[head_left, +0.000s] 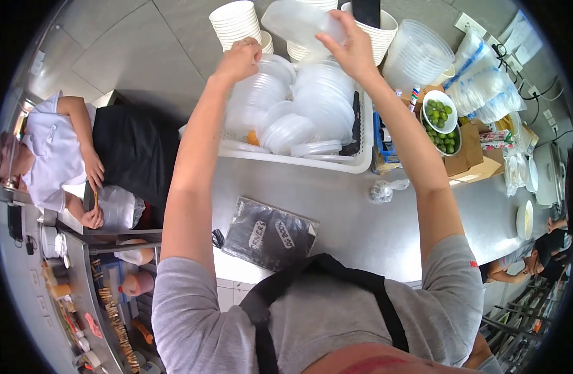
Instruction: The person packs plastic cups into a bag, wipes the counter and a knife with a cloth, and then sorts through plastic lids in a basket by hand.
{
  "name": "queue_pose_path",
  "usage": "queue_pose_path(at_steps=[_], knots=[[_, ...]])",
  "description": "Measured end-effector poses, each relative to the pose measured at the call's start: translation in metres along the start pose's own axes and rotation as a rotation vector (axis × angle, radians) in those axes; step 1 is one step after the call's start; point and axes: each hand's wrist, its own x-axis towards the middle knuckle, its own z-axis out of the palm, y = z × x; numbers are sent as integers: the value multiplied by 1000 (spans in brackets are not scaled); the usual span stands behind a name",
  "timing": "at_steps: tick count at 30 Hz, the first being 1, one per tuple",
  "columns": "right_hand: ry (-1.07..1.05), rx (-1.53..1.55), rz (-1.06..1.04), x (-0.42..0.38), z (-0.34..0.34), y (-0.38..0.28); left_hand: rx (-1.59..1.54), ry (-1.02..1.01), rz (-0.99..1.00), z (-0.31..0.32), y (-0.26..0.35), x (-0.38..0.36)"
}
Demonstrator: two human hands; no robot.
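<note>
My right hand (352, 50) grips a translucent plastic container (296, 23) by its edge, thumb and fingers closed on it, above the back of a white basket (361, 163). Curled fingers show on my left hand (239, 60), held beside the stacked clear plastic lids (258, 100) and in front of a stack of white paper cups (234, 19). Whatever those fingers may hold is hidden. Several stacks of round clear lids fill the basket, some leaning over. More white tubs (386, 30) stand behind my right hand, with a dark phone-like object (367, 11) in them.
Right of the basket are stacked clear tubs (417, 56), bowls of green limes (439, 115) and a cardboard box (470, 153). A black book (271, 234) and a knotted plastic bag (386, 190) lie on the steel table (342, 218). Another person (65, 137) works at left.
</note>
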Motion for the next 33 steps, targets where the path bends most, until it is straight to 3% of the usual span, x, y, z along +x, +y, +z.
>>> queue_pose_path(at_steps=[1, 3, 11, 13, 14, 16, 17, 19, 21, 22, 24, 26, 28, 29, 31, 32, 33], knots=[[-9, -18, 15, 1, 10, 1, 3, 2, -1, 0, 1, 0], [-57, -60, 19, 3, 28, 5, -193, -251, -209, 1, 5, 0], [-219, 109, 181, 6, 67, 21, -340, -140, -151, -47, 13, -10], [-436, 147, 263, 3, 77, 30, -344, -134, -132, -53, 9, -13], [-434, 150, 266, 1, 82, 33, -383, -79, -119, -55, 7, -12], [-646, -189, 260, -4, 90, 39, -422, -23, -106, -60, 5, -13], [-645, -189, 261, -4, 89, 44, -543, -19, -141, -63, 3, -13], [-938, -640, 176, 3, 77, 37, -665, -16, -176, -73, 1, -12], [-988, -688, 138, 3, 69, 30, -961, 129, -143, -84, 1, -9], [-1040, -736, 93, 4, 66, 28, -964, 129, -143, -90, 2, -7], [-1022, -827, 71, 10, 61, 24, -939, 274, -234, -98, 4, -5], [-999, -912, 49, 15, 57, 20, -920, 264, -243, -100, 8, -6], [-393, 112, 112, 18, 48, 11, -947, 159, -286, -98, 8, -10], [-397, 112, 110, 19, 46, 6, -948, 163, -289, -95, 9, -12], [-321, 473, 73, 20, 35, -18, -1088, 119, -296, -87, 14, -13], [-321, 471, 72, 22, 31, -20, -1089, 120, -294, -82, 19, -13], [-355, 268, 118, 22, 25, -23, -1112, 146, -311, -76, 22, -13]])
